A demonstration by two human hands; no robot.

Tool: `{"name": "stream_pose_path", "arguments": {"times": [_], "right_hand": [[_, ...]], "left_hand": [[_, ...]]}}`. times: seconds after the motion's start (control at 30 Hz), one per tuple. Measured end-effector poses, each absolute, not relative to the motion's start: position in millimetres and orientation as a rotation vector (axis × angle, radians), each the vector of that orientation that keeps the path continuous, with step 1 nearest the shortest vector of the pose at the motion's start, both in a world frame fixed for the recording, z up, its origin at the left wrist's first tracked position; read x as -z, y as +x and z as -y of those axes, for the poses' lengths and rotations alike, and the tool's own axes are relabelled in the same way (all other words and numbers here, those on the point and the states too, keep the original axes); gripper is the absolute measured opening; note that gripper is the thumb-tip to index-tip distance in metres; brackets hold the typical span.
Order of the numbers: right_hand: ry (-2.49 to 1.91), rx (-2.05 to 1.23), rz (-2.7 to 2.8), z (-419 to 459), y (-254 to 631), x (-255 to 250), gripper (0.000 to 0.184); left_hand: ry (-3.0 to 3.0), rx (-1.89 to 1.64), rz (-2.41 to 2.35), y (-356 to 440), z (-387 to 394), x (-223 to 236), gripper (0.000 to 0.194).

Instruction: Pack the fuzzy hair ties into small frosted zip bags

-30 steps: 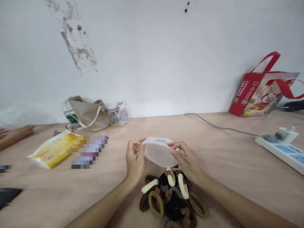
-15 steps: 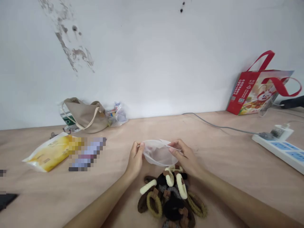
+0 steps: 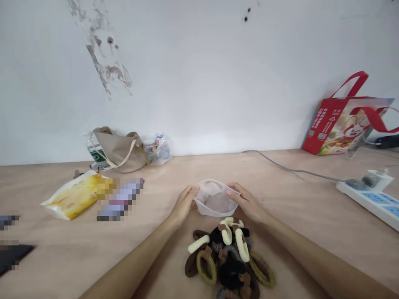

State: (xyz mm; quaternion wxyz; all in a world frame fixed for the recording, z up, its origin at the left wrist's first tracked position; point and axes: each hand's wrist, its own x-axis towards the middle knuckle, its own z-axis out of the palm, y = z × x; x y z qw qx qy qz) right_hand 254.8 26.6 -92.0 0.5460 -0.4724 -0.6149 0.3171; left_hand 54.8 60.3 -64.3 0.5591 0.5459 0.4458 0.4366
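Note:
A small translucent plastic bag (image 3: 216,198) is held with its mouth spread wide between both my hands, low over the wooden table (image 3: 280,199). My left hand (image 3: 183,204) pinches the bag's left rim. On the right rim, my right hand (image 3: 249,204) grips in the same way. Just in front of the bag lies a heap of fuzzy hair ties (image 3: 229,259) in brown, black, cream and olive.
A beige handbag (image 3: 118,150) and small bottles (image 3: 157,148) stand against the wall at the back left. A yellow packet (image 3: 73,195) lies at the left. A white power strip (image 3: 370,195) with a grey cable is at the right, a red gift bag (image 3: 341,118) behind it.
The bag, held flat and raised before, has come down toward the table and its mouth is now pulled wide. A person's hand at the far left edge is gone from view.

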Motion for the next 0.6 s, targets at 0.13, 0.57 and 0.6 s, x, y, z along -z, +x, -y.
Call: {"name": "stream_pose_path", "arguments": {"times": [0.13, 0.57, 0.6], "right_hand": [[-1.103, -0.643, 1.415, -16, 268, 91, 0.028], [-1.218, -0.122, 1.979, 76, 247, 80, 0.017], [-1.241, -0.118, 1.976, 74, 245, 81, 0.017]], "left_hand": [[1.420, -1.128, -1.027, 46, -43, 69, 0.037], [2.807, -1.330, -0.754, 19, -31, 66, 0.027], [2.835, -1.347, -0.759, 19, -32, 66, 0.025]]}}
